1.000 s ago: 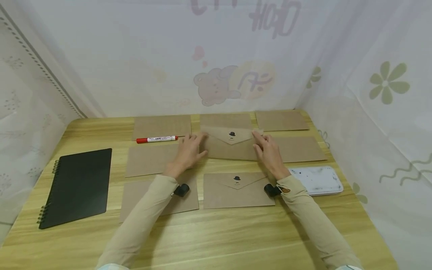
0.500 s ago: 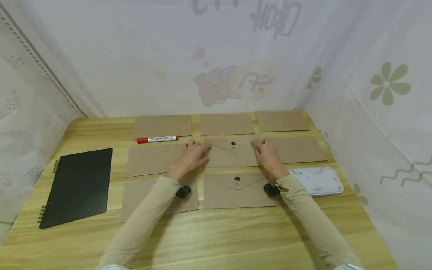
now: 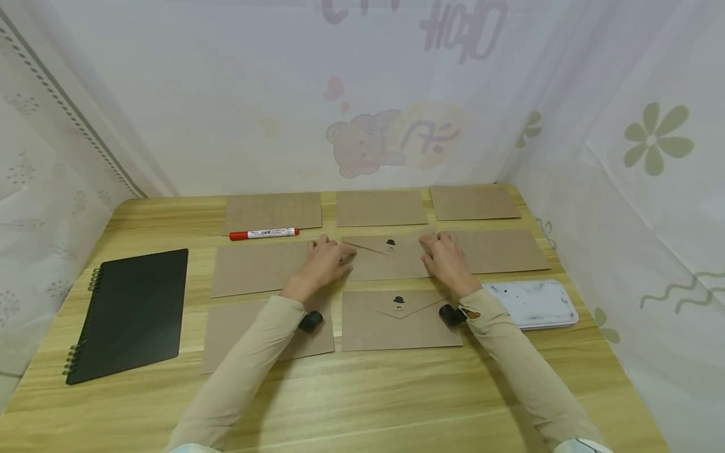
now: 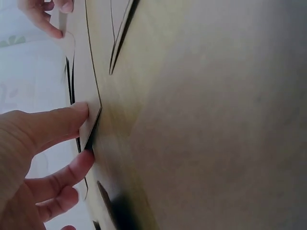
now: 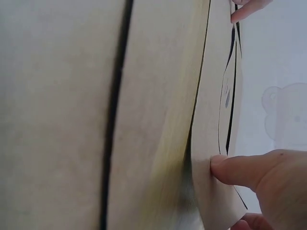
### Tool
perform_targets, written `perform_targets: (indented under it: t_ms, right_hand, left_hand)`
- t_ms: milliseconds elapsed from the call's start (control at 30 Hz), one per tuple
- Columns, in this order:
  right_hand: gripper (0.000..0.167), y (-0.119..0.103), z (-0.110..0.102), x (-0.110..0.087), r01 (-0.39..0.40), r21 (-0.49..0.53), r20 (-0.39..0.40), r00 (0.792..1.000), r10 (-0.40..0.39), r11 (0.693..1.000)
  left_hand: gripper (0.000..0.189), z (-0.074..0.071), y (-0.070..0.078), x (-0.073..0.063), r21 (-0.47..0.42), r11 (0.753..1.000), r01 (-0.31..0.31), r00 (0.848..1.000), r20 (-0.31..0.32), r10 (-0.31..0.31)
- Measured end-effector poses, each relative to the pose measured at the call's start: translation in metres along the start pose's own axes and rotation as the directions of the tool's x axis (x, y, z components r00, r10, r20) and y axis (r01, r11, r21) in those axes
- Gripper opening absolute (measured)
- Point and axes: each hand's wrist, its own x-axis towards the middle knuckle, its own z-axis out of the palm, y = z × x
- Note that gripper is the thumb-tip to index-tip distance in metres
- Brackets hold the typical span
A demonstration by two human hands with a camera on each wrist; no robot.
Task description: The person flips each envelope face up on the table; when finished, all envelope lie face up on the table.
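A brown paper envelope [image 3: 379, 267] with a black hat-and-moustache print on its flap lies in the middle row of the table. My left hand [image 3: 323, 264] pinches its left end; the left wrist view has the thumb [image 4: 62, 125] on top and a fingertip at the lower edge. At the opposite end, my right hand [image 3: 447, 261] pinches it, thumb [image 5: 242, 170] on the face and fingers mostly hidden behind. The flap stands slightly lifted at its left side. Just in front lies a matching envelope [image 3: 391, 333], flap side up.
Several plain brown envelopes surround it, including one at back centre [image 3: 381, 209] and one at right [image 3: 504, 251]. A red-capped marker [image 3: 264, 234] lies at back left. A black spiral notebook [image 3: 136, 314] is far left; a white case [image 3: 535, 303] sits beside my right wrist.
Both hands have brought the envelope down and slightly toward me, baring the back-centre envelope. In the last half second, my right hand has shifted slightly left.
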Motion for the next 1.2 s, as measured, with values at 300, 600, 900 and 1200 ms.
perform_targets:
  t_ms: [300,600,900,1200]
  right_hand:
    - [0.041,-0.001,0.001,0.002,-0.054,-0.014,0.064,0.996,0.055,0.998]
    - [0.032,-0.001,0.001,0.002,-0.050,-0.047,0.061,0.997,0.053,0.998]
    - [0.030,0.001,0.004,0.004,-0.032,-0.085,0.035,0.999,0.036,0.996]
    - [0.026,0.002,-0.010,0.000,0.078,-0.046,-0.069,0.994,-0.081,0.996]
  left_hand:
    - [0.030,-0.002,0.003,-0.001,0.042,0.999,0.005,1.000,0.015,-0.006]
    - [0.030,0.000,0.003,-0.004,0.067,0.998,-0.007,1.000,-0.013,0.008]
    - [0.030,0.005,0.003,-0.003,0.133,0.991,-0.024,0.996,-0.077,0.035]
    - [0.030,-0.026,0.008,-0.033,0.113,0.993,-0.019,0.985,-0.167,0.038]
